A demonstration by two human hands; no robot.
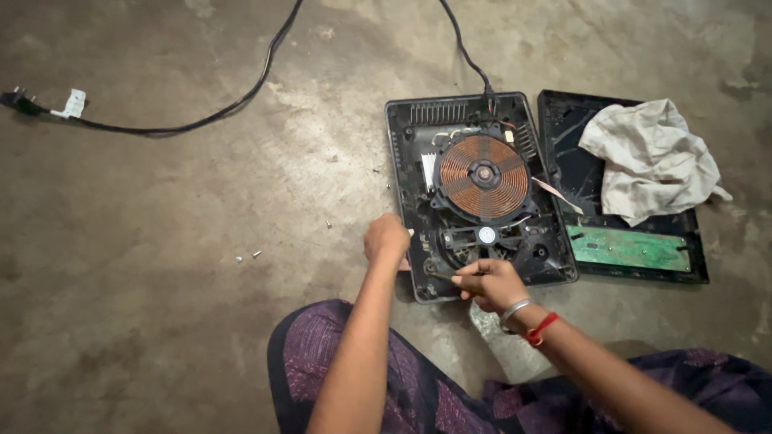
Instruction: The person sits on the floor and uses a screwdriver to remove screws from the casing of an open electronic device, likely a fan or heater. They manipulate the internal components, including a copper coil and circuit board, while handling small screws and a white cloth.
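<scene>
Opened black plastic induction cooker base [474,197] lies on the floor, centre-right of frame, long axis running top to bottom, copper coil disc [482,175] exposed in its middle. Right hand [489,283] sits at the base's lower edge, fingers pinched round a thin dark tool [444,277] whose tip points left into the lower-left corner of the housing. Left hand [387,239] is clenched just beside the base's lower-left edge, bracing it; can't tell if it holds anything. Right hand is nearer the internals. Detached black top panel [563,120] with green circuit board [628,247] lies right of the base, crumpled white cloth [651,157] on it. Loose small screws [248,257] on grey concrete floor [161,321], lower left. Black power cord [241,100] trails to upper left.
</scene>
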